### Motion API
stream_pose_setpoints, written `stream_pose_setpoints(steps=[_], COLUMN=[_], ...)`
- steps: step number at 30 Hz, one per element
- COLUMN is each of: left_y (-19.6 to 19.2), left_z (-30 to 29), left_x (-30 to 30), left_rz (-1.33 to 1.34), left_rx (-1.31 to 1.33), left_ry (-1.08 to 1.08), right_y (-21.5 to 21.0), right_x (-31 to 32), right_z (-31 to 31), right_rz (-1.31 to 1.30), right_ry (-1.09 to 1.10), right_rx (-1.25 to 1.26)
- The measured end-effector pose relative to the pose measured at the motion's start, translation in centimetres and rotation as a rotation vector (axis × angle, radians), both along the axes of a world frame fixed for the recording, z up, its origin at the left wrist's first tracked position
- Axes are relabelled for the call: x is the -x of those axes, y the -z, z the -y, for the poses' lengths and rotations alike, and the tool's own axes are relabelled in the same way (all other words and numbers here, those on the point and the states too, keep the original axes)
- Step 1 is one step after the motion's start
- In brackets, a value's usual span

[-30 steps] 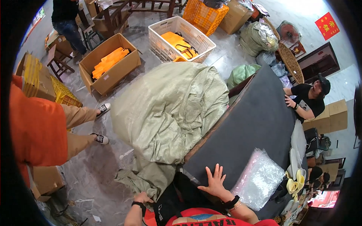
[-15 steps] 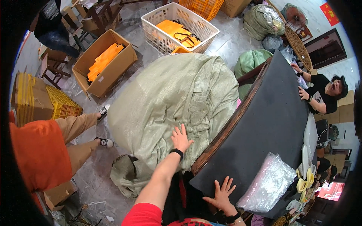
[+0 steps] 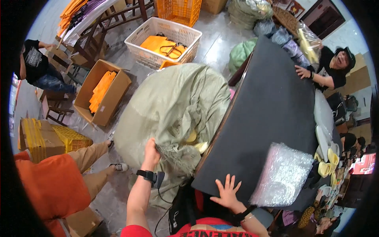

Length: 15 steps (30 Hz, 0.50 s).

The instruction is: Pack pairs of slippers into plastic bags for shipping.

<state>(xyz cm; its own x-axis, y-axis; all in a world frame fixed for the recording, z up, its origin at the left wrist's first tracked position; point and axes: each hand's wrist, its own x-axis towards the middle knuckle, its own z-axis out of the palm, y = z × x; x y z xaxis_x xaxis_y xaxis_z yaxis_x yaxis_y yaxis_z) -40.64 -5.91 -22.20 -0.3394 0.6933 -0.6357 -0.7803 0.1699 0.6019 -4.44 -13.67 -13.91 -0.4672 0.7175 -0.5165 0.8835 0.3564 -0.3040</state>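
A large pale green woven sack stands bulging on the floor in front of me. My left hand is closed round a fold of its frayed edge, pulling the mouth aside. Inside the gap, a few pale yellow pieces show in part; their kind I cannot make out. My right hand lies with spread fingers on the near edge of the black-topped table, holding nothing. Beside it on the tabletop is a stack of clear plastic bags.
A white crate and a cardboard box hold orange goods beyond the sack. One person in an orange top stands at the left; another in black leans a hand on the table's far right. Yellow shoes line the table's right side.
My left hand has gone from lying open on the sack to gripping its edge, farther left. The sack's mouth has opened, exposing yellow pieces. My right hand stays on the table.
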Motion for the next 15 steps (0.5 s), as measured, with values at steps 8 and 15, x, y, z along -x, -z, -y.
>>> stream_pose_setpoints(steps=[8,15], left_y=[-17.1,-15.4], left_z=[5.6,15.2], left_x=[5.8,13.1], left_rz=[0.049,-0.170], left_rx=[-0.322,-0.339], left_ry=[-0.273,-0.423], right_y=[-1.9,-4.8], right_x=[0.9,6.1], right_z=[-0.5,-2.8], right_rz=[-0.076,-0.378], right_ry=[0.065,-0.007], right_rx=[0.078,-0.075])
